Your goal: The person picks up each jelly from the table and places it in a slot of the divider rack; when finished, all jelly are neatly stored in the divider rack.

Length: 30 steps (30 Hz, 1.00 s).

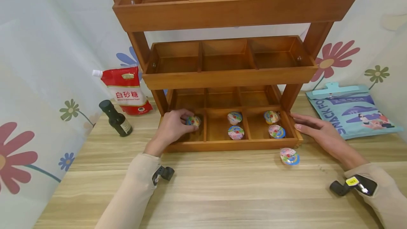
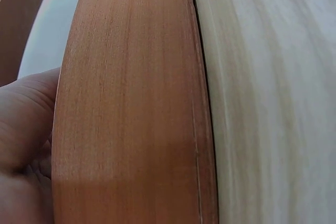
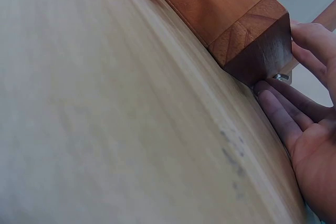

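In the head view my left hand [image 1: 173, 126] reaches into the bottom tier's left compartment and pinches a small jelly cup [image 1: 193, 121] with a printed lid. The left wrist view shows part of that hand [image 2: 23, 135] behind the front board [image 2: 126, 98], which hides the cup. My right hand [image 1: 321, 133] rests its extended fingers against the right end of the wooden shelf [image 1: 230, 146]. Its fingers [image 3: 283, 114] lie low beside the shelf's corner in the right wrist view. Two jelly cups [image 1: 236, 133] sit in the middle compartment and two more [image 1: 276, 131] in the right one.
Another jelly cup [image 1: 289, 156] lies on the table before the shelf's right corner. At left stand a red sugar bag [image 1: 127, 91] and a dark bottle [image 1: 116, 118]. A blue snack bag [image 1: 356, 110] with a clip lies at right. Two upper tiers [image 1: 230, 77] overhang the bottom one.
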{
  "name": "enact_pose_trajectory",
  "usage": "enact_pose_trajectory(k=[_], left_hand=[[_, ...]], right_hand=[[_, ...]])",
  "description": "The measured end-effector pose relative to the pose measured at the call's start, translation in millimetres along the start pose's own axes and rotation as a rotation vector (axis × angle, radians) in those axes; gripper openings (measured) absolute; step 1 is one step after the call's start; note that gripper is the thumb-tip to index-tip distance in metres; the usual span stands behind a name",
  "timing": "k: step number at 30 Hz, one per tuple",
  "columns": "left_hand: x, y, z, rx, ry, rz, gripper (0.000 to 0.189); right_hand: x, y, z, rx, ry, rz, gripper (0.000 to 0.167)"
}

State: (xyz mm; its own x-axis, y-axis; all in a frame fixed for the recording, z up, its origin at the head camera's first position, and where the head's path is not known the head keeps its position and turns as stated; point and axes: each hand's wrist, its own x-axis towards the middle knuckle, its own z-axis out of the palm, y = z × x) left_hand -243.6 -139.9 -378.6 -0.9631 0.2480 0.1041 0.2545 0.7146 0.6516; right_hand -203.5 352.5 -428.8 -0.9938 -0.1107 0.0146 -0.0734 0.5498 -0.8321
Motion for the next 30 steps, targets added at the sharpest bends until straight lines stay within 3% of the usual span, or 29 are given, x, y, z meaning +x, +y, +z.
enact_pose_trajectory(k=[30], left_hand=[[5.2,-1.5,6.4,-0.033,-0.004,0.004,0.043]], right_hand=[[0.3,1.0,0.4,-0.002,0.007,-0.004,0.057]])
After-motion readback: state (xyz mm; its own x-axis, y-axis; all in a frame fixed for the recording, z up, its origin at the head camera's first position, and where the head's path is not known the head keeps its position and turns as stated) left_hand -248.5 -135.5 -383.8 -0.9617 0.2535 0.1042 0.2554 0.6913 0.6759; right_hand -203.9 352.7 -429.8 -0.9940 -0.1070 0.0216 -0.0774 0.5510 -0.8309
